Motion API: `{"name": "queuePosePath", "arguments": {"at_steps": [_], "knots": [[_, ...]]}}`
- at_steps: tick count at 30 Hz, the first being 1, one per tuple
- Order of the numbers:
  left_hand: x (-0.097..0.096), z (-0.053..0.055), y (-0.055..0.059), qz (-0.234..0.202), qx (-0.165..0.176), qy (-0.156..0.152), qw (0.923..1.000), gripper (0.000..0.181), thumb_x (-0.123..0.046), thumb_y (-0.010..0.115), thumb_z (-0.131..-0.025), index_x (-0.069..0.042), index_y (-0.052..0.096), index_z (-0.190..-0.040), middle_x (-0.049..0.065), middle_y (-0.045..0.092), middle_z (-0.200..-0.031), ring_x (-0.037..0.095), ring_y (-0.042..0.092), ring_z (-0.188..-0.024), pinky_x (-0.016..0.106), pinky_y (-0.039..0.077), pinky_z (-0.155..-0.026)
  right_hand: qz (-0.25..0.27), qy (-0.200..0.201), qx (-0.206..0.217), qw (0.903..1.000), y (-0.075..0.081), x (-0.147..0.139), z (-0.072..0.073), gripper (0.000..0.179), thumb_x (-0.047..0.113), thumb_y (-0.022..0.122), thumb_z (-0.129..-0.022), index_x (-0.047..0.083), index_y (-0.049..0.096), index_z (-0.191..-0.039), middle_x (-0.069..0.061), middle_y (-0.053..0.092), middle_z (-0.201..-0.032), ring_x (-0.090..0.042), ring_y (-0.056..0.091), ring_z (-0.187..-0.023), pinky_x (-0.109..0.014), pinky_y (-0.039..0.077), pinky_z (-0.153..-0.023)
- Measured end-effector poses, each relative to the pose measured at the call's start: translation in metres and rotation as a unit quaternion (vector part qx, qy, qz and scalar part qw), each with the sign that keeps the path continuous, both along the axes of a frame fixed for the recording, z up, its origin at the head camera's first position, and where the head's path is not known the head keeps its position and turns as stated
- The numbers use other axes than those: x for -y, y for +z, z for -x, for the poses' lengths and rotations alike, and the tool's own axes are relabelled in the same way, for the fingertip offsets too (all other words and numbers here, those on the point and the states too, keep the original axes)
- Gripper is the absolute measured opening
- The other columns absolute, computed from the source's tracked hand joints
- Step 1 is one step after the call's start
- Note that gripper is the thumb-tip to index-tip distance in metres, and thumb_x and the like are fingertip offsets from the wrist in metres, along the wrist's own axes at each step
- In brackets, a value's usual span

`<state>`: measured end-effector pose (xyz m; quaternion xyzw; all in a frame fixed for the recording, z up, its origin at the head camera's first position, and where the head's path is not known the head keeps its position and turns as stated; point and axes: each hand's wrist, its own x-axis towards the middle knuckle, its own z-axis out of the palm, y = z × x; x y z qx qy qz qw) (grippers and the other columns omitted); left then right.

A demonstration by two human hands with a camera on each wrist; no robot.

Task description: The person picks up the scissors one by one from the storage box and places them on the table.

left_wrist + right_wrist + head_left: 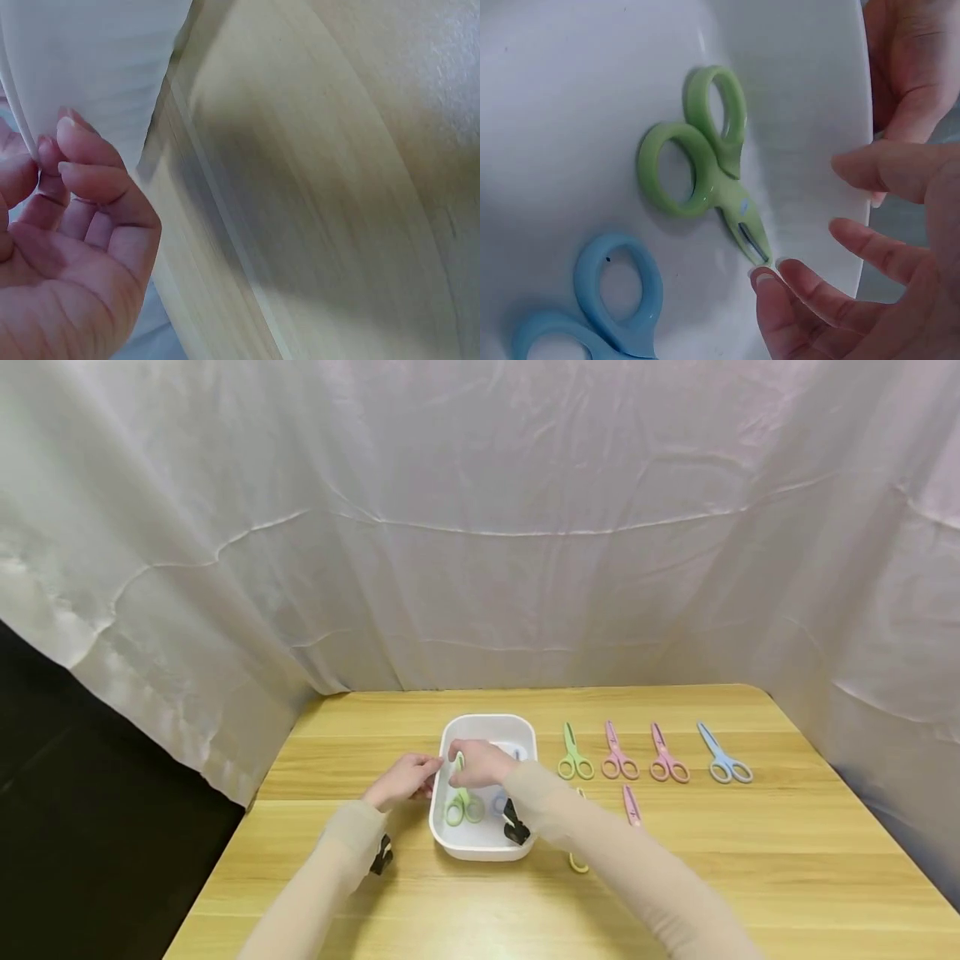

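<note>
A white plastic bin [483,853] stands on the table between my hands. My left hand [405,781] pinches its left rim between thumb and fingers, as the left wrist view shows. My right hand [483,762] reaches into the bin with its thumb spread from the fingers. Green scissors [724,191] lie inside along the left wall. The right fingertips [769,296] are right at their blade tip, with nothing gripped between thumb and fingers. Blue scissors [589,277] lie beside the green pair, partly out of that view.
Right of the bin, green scissors [572,752], two pink scissors [615,752] and blue scissors [716,752] form a row. My right sleeve [615,843] partly covers another pink pair [632,806] and a yellow pair [577,863]. A grey curtain [480,593] hangs behind the table.
</note>
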<state>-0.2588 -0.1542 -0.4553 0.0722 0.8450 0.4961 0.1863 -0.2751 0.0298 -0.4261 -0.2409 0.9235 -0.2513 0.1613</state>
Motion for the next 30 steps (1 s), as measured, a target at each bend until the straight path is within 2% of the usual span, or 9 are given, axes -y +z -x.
{"name": "queuePosePath", "arguments": {"at_steps": [2, 4, 10, 14, 18, 24, 26, 30], "knots": [[0.000, 0.000, 0.001, -0.004, 0.010, -0.003, 0.9999, 0.038, -0.024, 0.043, -0.108, 0.005, 0.067, -0.105, -0.002, 0.059, -0.069, 0.009, 0.053, -0.060, 0.020, 0.041, -0.057, -0.019, 0.001, 0.006, 0.9998, -0.003, 0.001, 0.001, 0.040, 0.022, 0.076, -0.085, 0.010, 0.061, -0.121, -0.005, 0.067, -0.096, -0.016, 0.057, -0.084, -0.030, 0.050, -0.077], [0.000, 0.000, 0.001, -0.006, 0.019, -0.007, 0.9998, 0.038, -0.025, 0.043, -0.108, 0.005, 0.067, -0.103, -0.002, 0.058, -0.068, 0.009, 0.053, -0.060, 0.021, 0.040, -0.057, -0.038, 0.008, 0.010, 0.9992, -0.005, 0.002, 0.002, 0.042, 0.024, 0.077, -0.085, 0.010, 0.061, -0.121, -0.003, 0.066, -0.097, -0.015, 0.056, -0.085, -0.029, 0.049, -0.077], [0.000, 0.000, 0.001, -0.011, 0.038, -0.008, 0.9992, 0.040, -0.025, 0.042, -0.108, 0.008, 0.064, -0.107, -0.005, 0.057, -0.068, 0.007, 0.053, -0.061, 0.019, 0.040, -0.057, -0.088, 0.021, 0.021, 0.9957, -0.006, 0.003, 0.001, 0.047, 0.029, 0.081, -0.082, 0.012, 0.062, -0.122, -0.004, 0.069, -0.110, -0.017, 0.059, -0.098, -0.036, 0.052, -0.096], [0.001, 0.000, 0.001, -0.009, 0.040, -0.005, 0.9991, 0.042, -0.026, 0.042, -0.108, 0.010, 0.062, -0.112, -0.006, 0.058, -0.068, 0.006, 0.053, -0.061, 0.018, 0.040, -0.056, -0.112, 0.022, 0.037, 0.9927, -0.007, 0.002, -0.001, 0.049, 0.032, 0.083, -0.081, 0.015, 0.062, -0.122, -0.002, 0.069, -0.108, -0.016, 0.060, -0.100, -0.036, 0.052, -0.099], [0.001, 0.000, -0.001, -0.007, 0.041, -0.004, 0.9991, 0.042, -0.026, 0.041, -0.108, 0.010, 0.062, -0.111, -0.005, 0.057, -0.068, 0.007, 0.052, -0.060, 0.018, 0.038, -0.054, -0.109, 0.026, 0.052, 0.9923, -0.009, 0.001, -0.002, 0.053, 0.034, 0.084, -0.079, 0.016, 0.062, -0.123, -0.002, 0.067, -0.115, -0.015, 0.058, -0.103, -0.036, 0.050, -0.101], [0.002, 0.003, -0.002, -0.004, 0.048, -0.002, 0.9989, 0.043, -0.028, 0.040, -0.108, 0.008, 0.063, -0.112, -0.004, 0.057, -0.070, 0.008, 0.053, -0.062, 0.019, 0.040, -0.057, -0.112, 0.038, 0.064, 0.9909, -0.011, 0.003, -0.002, 0.058, 0.038, 0.086, -0.078, 0.021, 0.060, -0.127, -0.004, 0.064, -0.131, -0.017, 0.058, -0.115, -0.039, 0.047, -0.107], [0.003, 0.004, -0.002, -0.005, 0.047, -0.003, 0.9989, 0.044, -0.029, 0.040, -0.108, 0.008, 0.063, -0.114, -0.004, 0.057, -0.071, 0.008, 0.053, -0.063, 0.019, 0.041, -0.058, -0.112, 0.037, 0.067, 0.9907, -0.012, 0.004, -0.002, 0.057, 0.038, 0.086, -0.077, 0.021, 0.060, -0.126, -0.004, 0.064, -0.130, -0.017, 0.057, -0.113, -0.038, 0.048, -0.105], [0.004, 0.005, -0.002, -0.005, 0.045, -0.006, 0.9990, 0.044, -0.030, 0.041, -0.108, 0.007, 0.063, -0.114, -0.003, 0.058, -0.072, 0.008, 0.053, -0.064, 0.019, 0.042, -0.058, -0.111, 0.036, 0.074, 0.9904, -0.015, 0.006, -0.001, 0.055, 0.035, 0.087, -0.076, 0.020, 0.059, -0.121, -0.001, 0.064, -0.117, -0.014, 0.055, -0.102, -0.032, 0.049, -0.095]]}}
